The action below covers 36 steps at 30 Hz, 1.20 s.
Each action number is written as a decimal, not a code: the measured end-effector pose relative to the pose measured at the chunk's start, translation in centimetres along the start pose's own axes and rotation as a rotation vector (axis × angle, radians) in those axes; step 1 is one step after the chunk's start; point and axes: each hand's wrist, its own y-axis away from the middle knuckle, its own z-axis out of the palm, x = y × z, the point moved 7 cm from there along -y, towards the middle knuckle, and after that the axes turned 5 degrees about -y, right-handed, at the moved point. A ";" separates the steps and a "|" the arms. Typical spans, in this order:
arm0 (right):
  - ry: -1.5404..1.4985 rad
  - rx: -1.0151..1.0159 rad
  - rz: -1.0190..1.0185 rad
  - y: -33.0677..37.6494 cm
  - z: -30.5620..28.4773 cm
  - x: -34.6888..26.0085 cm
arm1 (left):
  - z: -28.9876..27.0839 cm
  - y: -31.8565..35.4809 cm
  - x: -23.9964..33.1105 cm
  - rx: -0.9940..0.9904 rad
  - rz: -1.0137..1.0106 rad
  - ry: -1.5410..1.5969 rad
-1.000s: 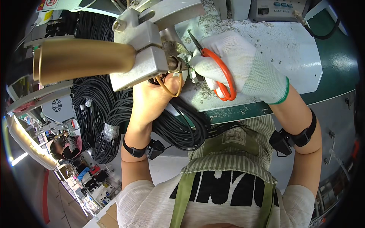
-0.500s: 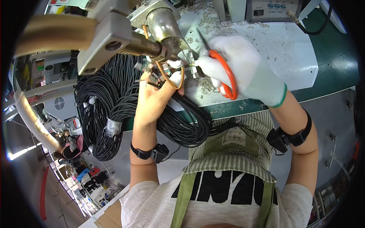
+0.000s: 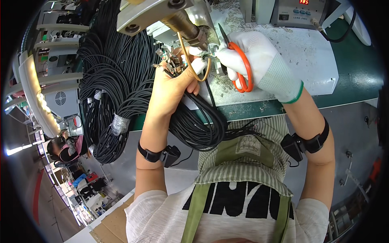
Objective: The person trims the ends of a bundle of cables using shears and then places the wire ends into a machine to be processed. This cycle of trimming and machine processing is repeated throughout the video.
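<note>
Bare apart from white covers on the thumb and a fingertip, my left hand (image 3: 170, 91) is closed around a bunch of black cables (image 3: 200, 125). Their stripped ends with small metal connectors (image 3: 173, 60) stick up out of the grip. My right hand (image 3: 259, 60), in a white glove with a green cuff, holds orange-handled scissors (image 3: 248, 67), blades pointing up and away. Its thumb and forefinger pinch close to a small metal fixture (image 3: 219, 65), beneath a metal nozzle (image 3: 196, 38); whether they also grip a wire I cannot make out. A thin brass-coloured tube (image 3: 183, 48) loops before my left fingers.
A thick heap of black cables (image 3: 117, 93) hangs over the left of the green bench (image 3: 356, 77). Small clippings litter the white board (image 3: 308, 60). At the back right stands a grey control box (image 3: 300, 16) with a lit display. A machine arm (image 3: 152, 14) overhangs the left side.
The view has shifted, so the machine arm and both hands sit higher in the picture. Connector ends in my left hand show more plainly. Both hands keep their hold by the fixture.
</note>
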 end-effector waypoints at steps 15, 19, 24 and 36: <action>-0.081 -0.160 -0.017 -0.6 -0.1 -0.4 | 0.0 -1.5 0.1 -0.078 -0.021 -0.166; 0.031 -0.126 0.049 -0.7 -0.4 0.3 | -0.1 -1.4 0.1 -0.034 -0.026 -0.244; 0.072 -0.158 -0.080 -1.0 -0.4 0.1 | 0.1 -1.3 0.2 -0.017 -0.030 -0.260; 0.054 -0.103 0.034 -0.6 -0.4 0.4 | 0.2 -1.3 0.5 -0.062 0.001 -0.291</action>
